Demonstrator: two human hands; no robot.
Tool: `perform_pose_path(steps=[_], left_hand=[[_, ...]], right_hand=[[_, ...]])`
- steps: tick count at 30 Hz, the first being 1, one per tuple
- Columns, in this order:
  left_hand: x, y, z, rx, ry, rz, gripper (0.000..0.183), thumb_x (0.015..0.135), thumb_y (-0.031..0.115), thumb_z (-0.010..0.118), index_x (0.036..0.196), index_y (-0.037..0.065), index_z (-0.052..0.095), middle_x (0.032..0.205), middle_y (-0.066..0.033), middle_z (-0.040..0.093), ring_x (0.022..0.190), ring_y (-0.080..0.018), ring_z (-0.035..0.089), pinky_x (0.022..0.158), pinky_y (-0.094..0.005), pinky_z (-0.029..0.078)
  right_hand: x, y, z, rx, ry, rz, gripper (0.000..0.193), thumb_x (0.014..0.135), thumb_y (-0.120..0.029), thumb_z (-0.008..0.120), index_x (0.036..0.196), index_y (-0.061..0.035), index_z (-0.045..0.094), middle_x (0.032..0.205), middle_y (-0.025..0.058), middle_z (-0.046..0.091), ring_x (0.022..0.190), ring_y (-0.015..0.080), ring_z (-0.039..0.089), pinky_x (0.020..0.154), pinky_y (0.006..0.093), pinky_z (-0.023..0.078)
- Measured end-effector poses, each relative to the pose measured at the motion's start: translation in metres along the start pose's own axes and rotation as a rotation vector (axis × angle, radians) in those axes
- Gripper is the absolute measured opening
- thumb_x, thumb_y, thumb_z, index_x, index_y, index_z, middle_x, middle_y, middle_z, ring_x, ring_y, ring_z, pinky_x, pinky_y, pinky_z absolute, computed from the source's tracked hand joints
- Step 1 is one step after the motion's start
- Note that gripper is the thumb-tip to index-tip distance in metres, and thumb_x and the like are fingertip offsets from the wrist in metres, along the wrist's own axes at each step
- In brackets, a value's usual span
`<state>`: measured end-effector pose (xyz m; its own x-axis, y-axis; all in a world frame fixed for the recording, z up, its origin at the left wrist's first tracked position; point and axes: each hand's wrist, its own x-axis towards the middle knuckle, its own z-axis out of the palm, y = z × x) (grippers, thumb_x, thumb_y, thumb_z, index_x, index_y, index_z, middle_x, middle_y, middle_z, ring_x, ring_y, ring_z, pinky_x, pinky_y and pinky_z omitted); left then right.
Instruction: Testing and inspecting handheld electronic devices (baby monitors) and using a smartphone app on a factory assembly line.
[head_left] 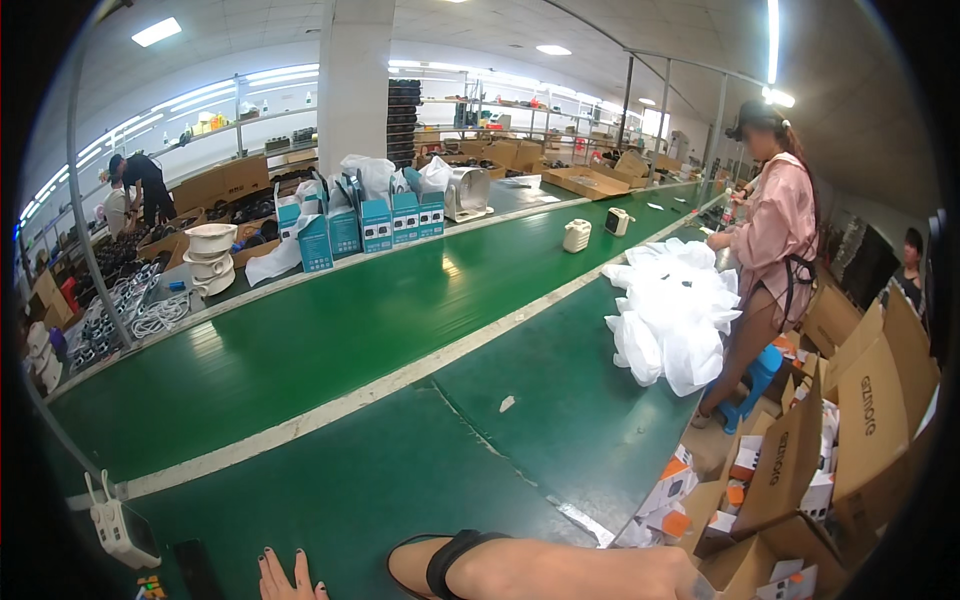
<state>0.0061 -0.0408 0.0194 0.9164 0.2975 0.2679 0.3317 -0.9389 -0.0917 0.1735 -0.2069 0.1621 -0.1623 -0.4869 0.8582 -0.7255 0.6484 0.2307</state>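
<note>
My left hand [287, 577] lies on the green work table [330, 500] at the lower edge, fingers spread and holding nothing. Left of it is a flat black object [197, 570]. Farther left stands a small white box-shaped device [125, 530] with a loop on top and a dark face. A small yellow-and-black item [150, 588] is partly cut off below it. My right arm, with a black band round it, stretches across the lower edge to the right. My right hand [682, 577] is closed beside the open cartons; whatever its fingers hold is hidden.
Beyond the table runs a green conveyor belt [340, 340] carrying two small cream devices [577, 235]. White wrapped bundles [665, 310] lie at right, near a co-worker in pink [785, 220]. Blue-and-white boxes [345, 228] line the far side. Open cartons [780, 470] with small boxes crowd the right.
</note>
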Motion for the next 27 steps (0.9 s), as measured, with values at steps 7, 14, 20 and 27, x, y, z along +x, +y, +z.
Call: perform_pose_path(steps=[7, 14, 20, 27], left_hand=[[-0.0024, -0.0012, 0.0046, -0.005, -0.009, -0.009, 0.036, 0.092, 0.016, 0.049, 0.122, -0.002, 0.05, 0.118, -0.0334, 0.051, 0.108, -0.0449, 0.051, 0.092, -0.0463, 0.044], [-0.0033, -0.0018, 0.0049, -0.011, -0.018, -0.012, 0.037, 0.092, 0.016, 0.049, 0.123, -0.002, 0.05, 0.118, -0.0336, 0.05, 0.109, -0.0451, 0.051, 0.092, -0.0465, 0.043], [-0.002, -0.0014, 0.0036, -0.016, -0.027, -0.019, 0.037, 0.092, 0.017, 0.049, 0.124, -0.002, 0.049, 0.119, -0.0337, 0.05, 0.11, -0.0452, 0.051, 0.093, -0.0466, 0.043], [-0.0027, -0.0014, 0.0042, -0.021, -0.035, -0.018, 0.038, 0.092, 0.017, 0.049, 0.125, -0.002, 0.048, 0.12, -0.0339, 0.049, 0.11, -0.0453, 0.05, 0.093, -0.0467, 0.043]], right_hand=[[0.0, 0.0016, 0.0004, -0.002, -0.006, 0.006, 0.02, 0.092, -0.018, 0.051, 0.078, -0.0048, 0.056, 0.069, 0.0054, 0.054, 0.054, 0.0116, 0.048, 0.051, 0.0243, 0.04], [0.0005, 0.0016, 0.0021, -0.002, -0.015, 0.005, 0.02, 0.092, -0.018, 0.05, 0.078, -0.0052, 0.056, 0.068, 0.0049, 0.053, 0.054, 0.0115, 0.048, 0.051, 0.0242, 0.04], [-0.001, 0.0006, 0.0022, -0.003, -0.019, 0.007, 0.02, 0.092, -0.018, 0.05, 0.077, -0.0055, 0.056, 0.068, 0.0045, 0.053, 0.054, 0.0114, 0.048, 0.051, 0.0242, 0.039], [-0.0006, 0.0009, 0.0036, -0.004, -0.027, 0.015, 0.02, 0.092, -0.018, 0.05, 0.077, -0.0059, 0.056, 0.068, 0.004, 0.053, 0.055, 0.0112, 0.049, 0.051, 0.0241, 0.039]])
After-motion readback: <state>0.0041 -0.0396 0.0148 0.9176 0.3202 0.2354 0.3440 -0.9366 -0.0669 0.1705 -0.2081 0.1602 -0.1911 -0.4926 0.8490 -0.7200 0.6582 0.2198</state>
